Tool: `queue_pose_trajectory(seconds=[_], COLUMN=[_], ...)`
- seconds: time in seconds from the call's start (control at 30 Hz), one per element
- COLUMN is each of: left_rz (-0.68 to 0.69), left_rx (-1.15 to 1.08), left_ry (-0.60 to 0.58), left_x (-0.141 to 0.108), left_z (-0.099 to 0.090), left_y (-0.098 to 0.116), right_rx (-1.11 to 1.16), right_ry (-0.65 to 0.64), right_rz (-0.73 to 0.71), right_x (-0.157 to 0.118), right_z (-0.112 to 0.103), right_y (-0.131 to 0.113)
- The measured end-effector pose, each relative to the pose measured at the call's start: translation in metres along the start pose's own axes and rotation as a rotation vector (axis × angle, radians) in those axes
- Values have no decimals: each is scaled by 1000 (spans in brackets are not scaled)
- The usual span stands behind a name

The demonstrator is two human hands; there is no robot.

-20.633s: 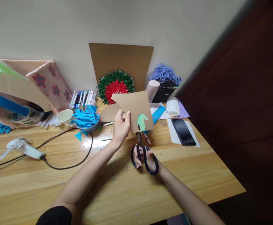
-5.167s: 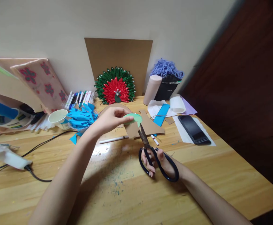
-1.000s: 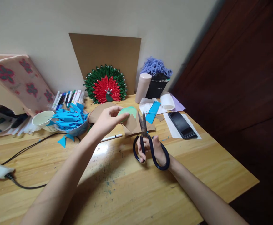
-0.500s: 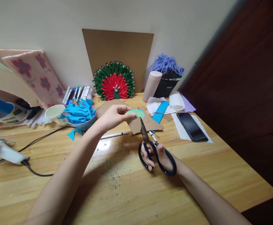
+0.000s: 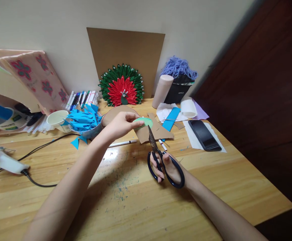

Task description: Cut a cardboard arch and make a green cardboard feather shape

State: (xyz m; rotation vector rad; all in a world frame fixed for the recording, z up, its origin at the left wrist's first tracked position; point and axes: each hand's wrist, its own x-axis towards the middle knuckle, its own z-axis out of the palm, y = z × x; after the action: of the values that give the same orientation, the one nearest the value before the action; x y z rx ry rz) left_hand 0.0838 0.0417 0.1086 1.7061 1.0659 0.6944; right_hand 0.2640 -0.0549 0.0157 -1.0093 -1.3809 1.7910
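Between the thumb and fingers of my left hand [image 5: 125, 124] is a green paper piece [image 5: 146, 122] with a rounded edge. My right hand [image 5: 164, 164] grips black-handled scissors [image 5: 153, 140], thumb in one loop and fingers in the other. Their blade tips point up at the right edge of the green paper; whether they touch it I cannot tell. Scraps of brown cardboard [image 5: 161, 132] lie below and behind the paper. A white marker [image 5: 123, 143] rests just in front of my left hand, and a marker cap [image 5: 162, 145] lies by the blades.
A bowl of blue paper pieces [image 5: 84, 120], a paper cup [image 5: 57, 120] and a corded glue gun [image 5: 6, 162] stand to the left. A red-green peacock craft [image 5: 122, 85] leans at the back. A phone [image 5: 204, 135] lies right, near a pink bottle [image 5: 162, 91].
The scissors' handles have drawn closer together, and the blades look less spread. The green paper has tilted flatter and shifted slightly left with my left hand.
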Motion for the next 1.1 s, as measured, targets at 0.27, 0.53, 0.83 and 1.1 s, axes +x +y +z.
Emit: queue_pose_trajectory(seconds=[0.27,0.53,0.83,1.1], left_rz=[-8,-19,-15,-25], left_rx=[-17,-73,-206,-219], left_ry=[24,21,55,73], left_x=[1,3,5,6], left_z=[3,6,13,19], left_y=[1,-1,-4,-10], right_rx=[27,34,84,107], right_ry=[70,139,166,151], right_rz=[-30,-66,-123,-124], right_x=[1,1,-2,-2], right_z=[9,13,18,20], right_y=[5,11,7,4])
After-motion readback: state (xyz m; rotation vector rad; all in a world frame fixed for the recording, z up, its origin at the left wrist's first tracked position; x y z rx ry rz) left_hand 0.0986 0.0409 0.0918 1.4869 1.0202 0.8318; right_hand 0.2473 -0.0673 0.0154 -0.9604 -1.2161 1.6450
